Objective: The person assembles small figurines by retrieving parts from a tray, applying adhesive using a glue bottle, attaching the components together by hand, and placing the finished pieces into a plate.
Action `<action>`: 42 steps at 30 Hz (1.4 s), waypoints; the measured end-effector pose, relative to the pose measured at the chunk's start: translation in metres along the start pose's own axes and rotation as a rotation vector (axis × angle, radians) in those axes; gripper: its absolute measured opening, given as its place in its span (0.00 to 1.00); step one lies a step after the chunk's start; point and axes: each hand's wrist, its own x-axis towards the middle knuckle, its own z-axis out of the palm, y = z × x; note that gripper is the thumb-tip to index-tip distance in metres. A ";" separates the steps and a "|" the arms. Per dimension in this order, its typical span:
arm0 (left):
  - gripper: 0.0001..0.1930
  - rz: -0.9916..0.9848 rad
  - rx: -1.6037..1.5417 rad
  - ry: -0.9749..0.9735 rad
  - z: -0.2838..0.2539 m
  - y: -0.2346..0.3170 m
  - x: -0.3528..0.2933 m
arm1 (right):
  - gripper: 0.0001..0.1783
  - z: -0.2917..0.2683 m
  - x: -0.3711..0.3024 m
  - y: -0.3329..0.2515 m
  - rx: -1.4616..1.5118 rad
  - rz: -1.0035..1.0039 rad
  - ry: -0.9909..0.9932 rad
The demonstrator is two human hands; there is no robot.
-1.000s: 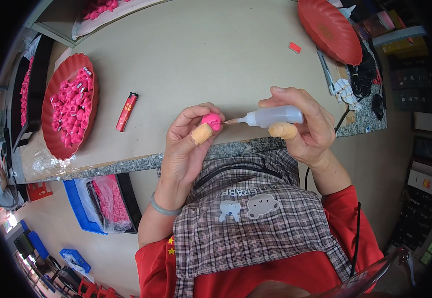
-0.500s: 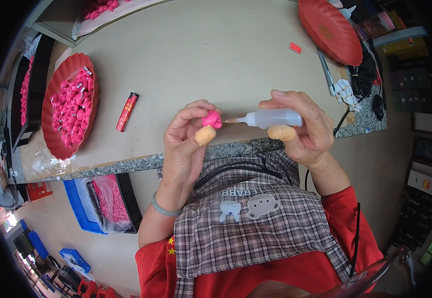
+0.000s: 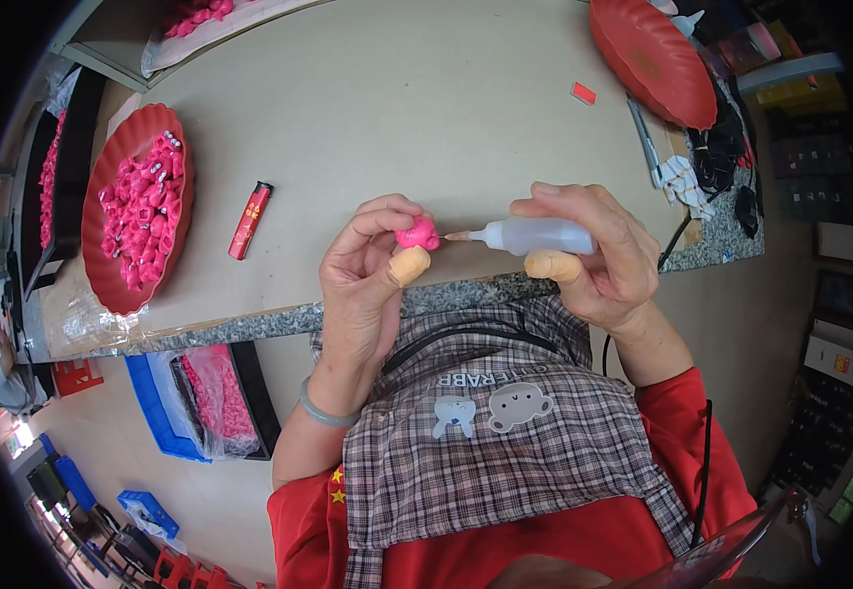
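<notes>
Pink piece [image 3: 416,234]: here it is, pinched up in front of me, just inside the front edge of the counter [image 3: 368,108] as I look down; a rounded bump faces right.
Left hand [image 3: 356,280]: fingers clamped on that piece, thumb on the near side, curled fingertips on the far side; a tan cover [image 3: 409,266] wraps the thumb.
Nozzle [image 3: 458,237]: its fine tip points straight at the bump; touching or a hair short, I can't tell.
Squeeze bottle [image 3: 544,236]: lying level, whitish and see-through; whether anything is coming out is too small to see.
Right hand [image 3: 618,257]: fingers closed around the bottle, covered thumb nearest me, the others over the far side.
Just changed: I've rolled the piece a little over the last second, and both hands have slid slightly left; so a different face now meets the tip, the two still lined up.
Lighter [image 3: 250,224]: red, lying left of my hands, between them and the scalloped tray [image 3: 96,260].
That tray: by the counter's left edge, heaped with small pink pieces [image 3: 142,211].
Far right corner: a second red tray [image 3: 647,59]; a small red block [image 3: 583,93] lies to its left, a pen [image 3: 644,142] nearer me.
</notes>
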 end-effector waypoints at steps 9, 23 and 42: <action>0.14 -0.020 0.000 -0.003 0.000 0.000 0.001 | 0.28 0.000 0.002 0.000 -0.008 -0.014 -0.001; 0.14 -0.222 -0.085 -0.047 0.000 0.004 -0.001 | 0.27 -0.001 0.004 0.001 0.036 0.011 0.023; 0.19 -0.181 0.005 -0.034 -0.003 0.003 -0.001 | 0.26 -0.005 0.004 0.001 0.023 0.024 0.031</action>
